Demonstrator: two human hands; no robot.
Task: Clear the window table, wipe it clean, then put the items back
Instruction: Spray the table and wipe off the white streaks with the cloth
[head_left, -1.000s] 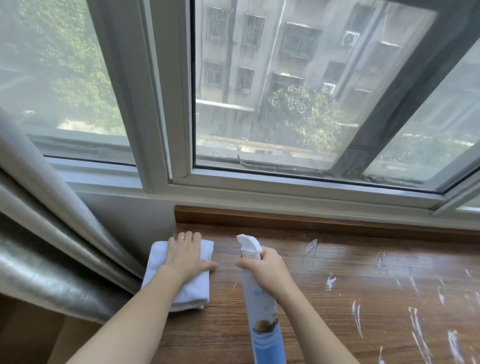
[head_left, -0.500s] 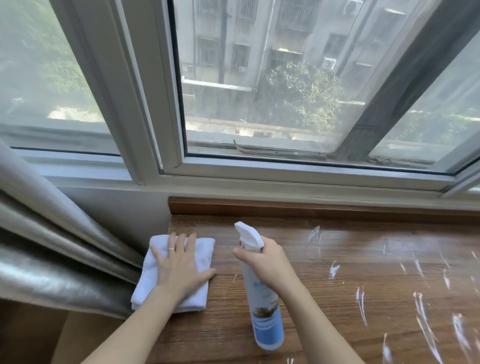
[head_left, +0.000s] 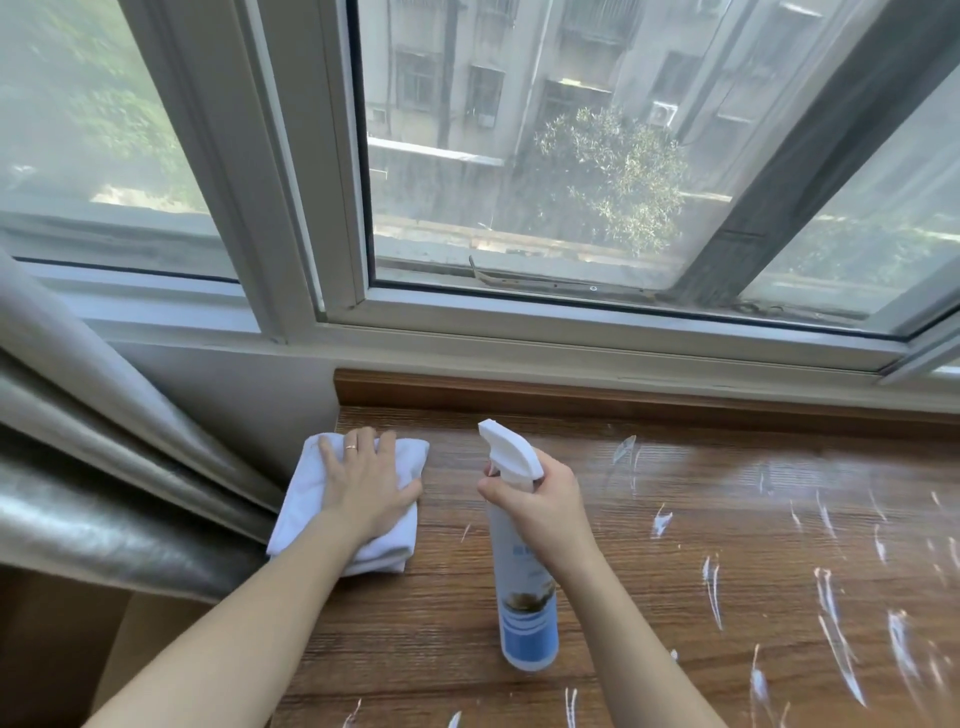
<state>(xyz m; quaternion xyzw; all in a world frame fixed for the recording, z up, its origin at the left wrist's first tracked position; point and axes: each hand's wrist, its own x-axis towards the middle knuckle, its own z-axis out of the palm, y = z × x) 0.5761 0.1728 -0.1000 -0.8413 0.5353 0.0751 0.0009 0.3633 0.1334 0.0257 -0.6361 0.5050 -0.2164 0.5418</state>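
While the spray bottle (head_left: 525, 582) is gripped by the right hand (head_left: 540, 506) above the wet counter (head_left: 727, 545), the white cloth (head_left: 332, 499) is pressed flat by the open left hand (head_left: 370, 486); streaks could be left if wiping is skipped.

Curtain (head_left: 104, 467) crowds table (head_left: 675, 519) left end; window frame (head_left: 571, 332) blocks far edge.

The counter (head_left: 675, 519) runs along under the window (head_left: 519, 156), its back edge against the sill. At its left end lies a folded cloth (head_left: 306, 499), the left hand (head_left: 369, 488) flat on top. Just right of it stands a spray bottle (head_left: 524, 587), the right hand (head_left: 540, 504) round its neck. Streaks of foam (head_left: 831, 597) cover the counter's right part. A curtain (head_left: 104, 467) hangs left of the cloth.
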